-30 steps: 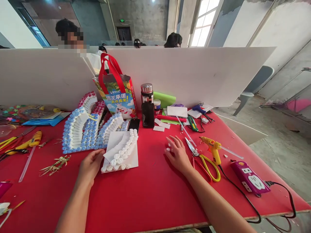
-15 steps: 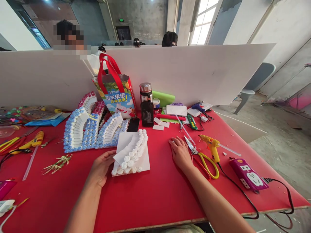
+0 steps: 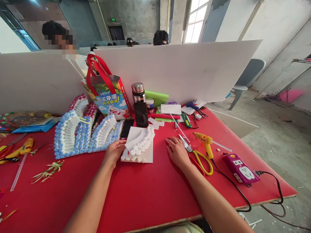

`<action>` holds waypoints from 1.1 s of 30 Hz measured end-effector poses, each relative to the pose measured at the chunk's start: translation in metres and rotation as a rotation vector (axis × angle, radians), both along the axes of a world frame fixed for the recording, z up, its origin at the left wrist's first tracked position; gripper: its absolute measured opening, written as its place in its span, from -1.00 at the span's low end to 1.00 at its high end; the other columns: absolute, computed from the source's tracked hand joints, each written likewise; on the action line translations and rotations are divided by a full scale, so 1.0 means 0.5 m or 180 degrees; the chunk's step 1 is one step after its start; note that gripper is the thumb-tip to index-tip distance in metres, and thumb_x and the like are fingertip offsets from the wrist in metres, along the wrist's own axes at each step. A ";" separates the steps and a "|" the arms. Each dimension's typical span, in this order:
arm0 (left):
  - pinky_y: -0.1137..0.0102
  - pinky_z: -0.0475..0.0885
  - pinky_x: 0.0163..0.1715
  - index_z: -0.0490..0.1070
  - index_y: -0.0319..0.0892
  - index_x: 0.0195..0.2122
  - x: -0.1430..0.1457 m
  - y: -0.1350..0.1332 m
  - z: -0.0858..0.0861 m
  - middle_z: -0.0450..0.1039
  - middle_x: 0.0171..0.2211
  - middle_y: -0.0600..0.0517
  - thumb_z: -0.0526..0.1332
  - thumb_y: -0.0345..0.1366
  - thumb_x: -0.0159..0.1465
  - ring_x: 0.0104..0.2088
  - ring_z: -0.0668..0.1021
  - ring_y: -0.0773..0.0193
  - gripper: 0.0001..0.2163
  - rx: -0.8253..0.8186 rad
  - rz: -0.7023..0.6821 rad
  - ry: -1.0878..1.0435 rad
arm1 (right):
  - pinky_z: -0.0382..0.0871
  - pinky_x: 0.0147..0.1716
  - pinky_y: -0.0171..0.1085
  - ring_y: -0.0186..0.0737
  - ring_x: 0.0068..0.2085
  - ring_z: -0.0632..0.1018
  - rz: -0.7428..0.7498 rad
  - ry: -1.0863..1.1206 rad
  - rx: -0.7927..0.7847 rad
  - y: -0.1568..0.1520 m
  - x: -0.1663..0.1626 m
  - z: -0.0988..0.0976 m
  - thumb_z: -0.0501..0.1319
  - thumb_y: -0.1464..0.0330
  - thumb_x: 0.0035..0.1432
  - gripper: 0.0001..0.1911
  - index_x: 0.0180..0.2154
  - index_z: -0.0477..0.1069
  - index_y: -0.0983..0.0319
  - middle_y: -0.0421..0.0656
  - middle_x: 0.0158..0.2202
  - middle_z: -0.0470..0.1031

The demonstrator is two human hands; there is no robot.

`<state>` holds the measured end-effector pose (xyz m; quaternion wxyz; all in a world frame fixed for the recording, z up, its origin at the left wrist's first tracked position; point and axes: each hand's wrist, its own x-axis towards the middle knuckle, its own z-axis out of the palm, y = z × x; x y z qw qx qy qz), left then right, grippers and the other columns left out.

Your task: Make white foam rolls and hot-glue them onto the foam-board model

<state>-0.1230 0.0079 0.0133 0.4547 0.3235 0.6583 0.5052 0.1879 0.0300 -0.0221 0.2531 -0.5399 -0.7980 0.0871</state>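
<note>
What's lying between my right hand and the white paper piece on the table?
Nothing visible. Only bare red table separates the right hand, resting flat, from the white paper piece. The scissors lie on the hand's other side, away from the piece. The left hand touches the piece's left edge.

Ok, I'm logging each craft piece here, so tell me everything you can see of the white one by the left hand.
The white craft piece is a flat, roughly square sheet, paper or thin foam by its look, lying on the red table. On it sit stepped white strips in a curved fan, edged by a curving row of small white rolls with spiral ends. The left hand touches its left edge with the fingertips; whether it grips it is unclear.
</note>
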 end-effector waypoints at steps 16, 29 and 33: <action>0.27 0.50 -0.05 0.52 -0.19 -0.11 0.010 -0.082 -0.037 0.60 -0.10 -0.08 0.34 -0.08 0.13 -0.05 0.60 0.04 -0.63 0.0781 0.0581 0.0612 | 0.34 0.03 -0.12 -0.04 0.00 0.46 0.0241 0.0550 -0.0183 0.008 -0.001 0.003 0.20 0.43 0.21 -0.71 -0.05 0.56 0.17 -0.08 -0.01 0.56; 0.13 0.42 0.11 0.49 -0.20 -0.07 0.061 -0.095 -0.038 0.57 -0.01 -0.15 0.43 -0.10 0.03 0.06 0.55 -0.03 -0.54 0.0846 0.0059 0.0368 | 0.38 -0.09 -0.22 -0.10 -0.10 0.52 0.0319 0.0682 -0.0290 0.004 0.000 0.009 0.16 0.43 0.25 -0.71 -0.04 0.56 0.24 -0.08 -0.12 0.62; 0.13 0.42 0.11 0.47 -0.20 -0.05 0.072 -0.092 -0.036 0.55 0.00 -0.15 0.42 -0.11 0.03 0.08 0.54 -0.03 -0.52 0.0833 -0.0087 0.0381 | 0.36 -0.08 -0.21 -0.10 -0.09 0.51 0.0419 0.0625 -0.0267 -0.001 -0.002 0.016 0.23 0.42 0.20 -0.71 -0.04 0.57 0.18 -0.11 -0.13 0.62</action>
